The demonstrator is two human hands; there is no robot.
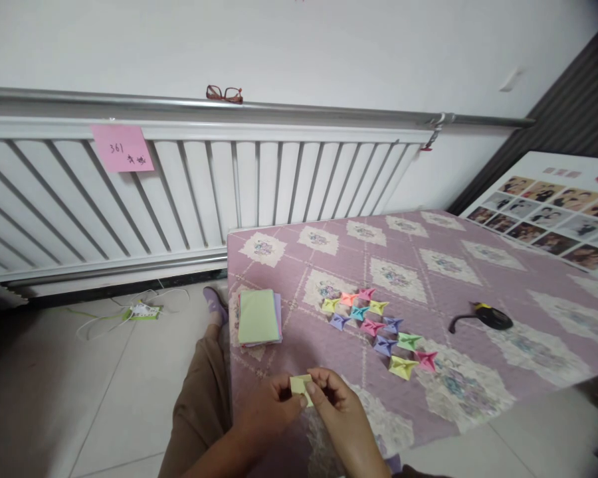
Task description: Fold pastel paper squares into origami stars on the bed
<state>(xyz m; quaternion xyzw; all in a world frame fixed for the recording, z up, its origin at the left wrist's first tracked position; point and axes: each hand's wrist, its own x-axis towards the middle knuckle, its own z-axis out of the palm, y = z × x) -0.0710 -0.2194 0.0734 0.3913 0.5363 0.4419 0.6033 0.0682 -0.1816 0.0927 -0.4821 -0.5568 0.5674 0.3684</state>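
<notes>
A small folded piece of pale yellow paper [300, 386] is held up between my two hands, over the near part of the table. My left hand [274, 405] pinches its left side, thumb along the lower edge. On the right side, my right hand [336, 401] grips it with the thumb pressed on its face. Beyond my left hand lies a stack of coloured paper [257, 317], a light yellow-green sheet on top. Several folded paper pieces [372, 326] in yellow, pink, orange, blue, purple and green sit in loose rows farther right.
A purple patterned cloth covers the table [289, 265]. A black object with a bent stem [493, 317] lies to the right, and a photo board [543, 212] leans at the far right. Behind stands a white radiator [274, 179]. A power strip [142, 311] with cables is on the floor.
</notes>
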